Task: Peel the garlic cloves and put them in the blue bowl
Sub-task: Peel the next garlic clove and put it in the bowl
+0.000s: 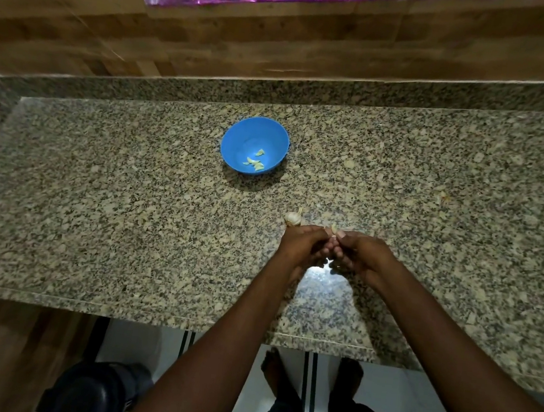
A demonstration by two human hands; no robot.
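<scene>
A few peeled cloves (255,163) lie in the blue bowl (237,141) above frame centre, while both hands, left hand (301,248) and right hand (358,254), pinch another clove (333,229) beside the remaining garlic bulb (293,218), so peeling seems partway.

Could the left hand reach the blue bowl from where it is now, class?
Probably yes. The counter between the left hand and the blue bowl looks bare, and the garlic bulb lies off that line. But the hand is pinching a clove together with the right hand.
</scene>
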